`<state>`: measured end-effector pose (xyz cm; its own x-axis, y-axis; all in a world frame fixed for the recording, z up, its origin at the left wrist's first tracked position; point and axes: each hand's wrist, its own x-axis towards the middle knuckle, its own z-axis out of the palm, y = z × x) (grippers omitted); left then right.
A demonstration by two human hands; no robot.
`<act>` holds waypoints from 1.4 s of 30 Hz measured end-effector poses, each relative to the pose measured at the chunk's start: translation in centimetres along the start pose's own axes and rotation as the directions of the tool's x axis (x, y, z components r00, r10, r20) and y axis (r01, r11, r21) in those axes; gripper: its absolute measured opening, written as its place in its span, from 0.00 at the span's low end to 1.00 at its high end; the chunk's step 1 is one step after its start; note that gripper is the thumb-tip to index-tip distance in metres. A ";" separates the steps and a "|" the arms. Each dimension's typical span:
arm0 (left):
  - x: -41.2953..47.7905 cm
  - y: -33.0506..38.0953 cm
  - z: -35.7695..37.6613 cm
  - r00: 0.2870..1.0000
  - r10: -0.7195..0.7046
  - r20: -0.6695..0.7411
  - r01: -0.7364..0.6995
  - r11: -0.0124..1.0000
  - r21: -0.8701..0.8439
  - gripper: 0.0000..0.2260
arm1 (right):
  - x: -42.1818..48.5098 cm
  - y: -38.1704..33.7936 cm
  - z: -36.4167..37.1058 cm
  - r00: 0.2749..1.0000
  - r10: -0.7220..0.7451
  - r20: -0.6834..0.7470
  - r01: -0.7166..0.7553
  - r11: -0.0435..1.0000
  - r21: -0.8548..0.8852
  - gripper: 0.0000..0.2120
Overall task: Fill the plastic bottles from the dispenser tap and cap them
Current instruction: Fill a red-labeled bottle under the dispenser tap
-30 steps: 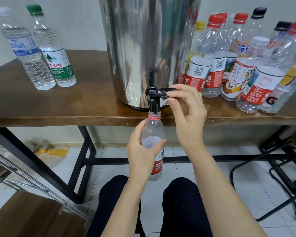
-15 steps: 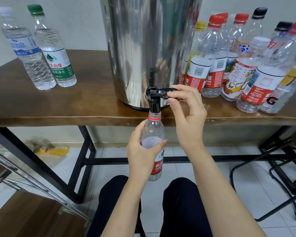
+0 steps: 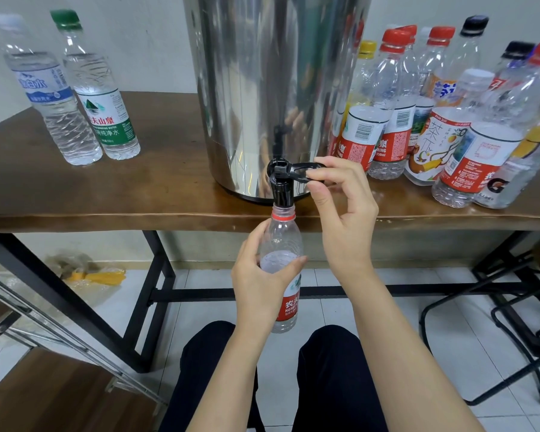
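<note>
A steel dispenser (image 3: 275,88) stands on the brown wooden table (image 3: 91,198), its black tap (image 3: 280,185) hanging over the front edge. My left hand (image 3: 259,282) grips a clear uncapped bottle with a red label (image 3: 282,241) upright, its mouth right under the tap spout. Water stands at about shoulder height inside it. My right hand (image 3: 340,213) pinches the tap's black lever (image 3: 306,170), which points to the right.
Two capped, filled bottles (image 3: 85,98) stand at the table's left. Several capped empty bottles (image 3: 443,126) crowd the right side. Black table legs and a crossbar (image 3: 200,294) run beneath, a black stool frame (image 3: 512,322) is at right, and my knees are below.
Both hands and the bottle stay in place. The water level in the bottle looks about the same.
</note>
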<state>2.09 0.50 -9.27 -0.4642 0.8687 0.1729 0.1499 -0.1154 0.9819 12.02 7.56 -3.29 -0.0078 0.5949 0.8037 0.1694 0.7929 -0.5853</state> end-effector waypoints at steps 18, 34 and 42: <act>0.1 -0.1 -0.1 1.000 0.008 0.013 -0.008 1.000 -0.009 0.32 | -0.1 -0.2 0.0 1.000 0.022 -0.003 -0.022 1.000 0.018 0.06; 0.1 -0.3 -0.1 1.000 0.027 0.002 -0.027 1.000 0.004 0.32 | 0.0 -0.3 -0.1 1.000 0.020 -0.014 -0.020 1.000 0.007 0.06; 0.2 -0.5 -0.2 0.999 0.038 0.003 -0.038 0.999 0.030 0.32 | 0.0 -0.3 -0.1 1.000 0.016 -0.022 -0.016 1.000 0.007 0.06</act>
<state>1.75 0.60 -9.75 -0.4555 0.8652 0.2098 0.1934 -0.1338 0.9719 12.03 7.33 -3.09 0.0165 0.6048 0.7962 0.1628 0.7841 -0.5989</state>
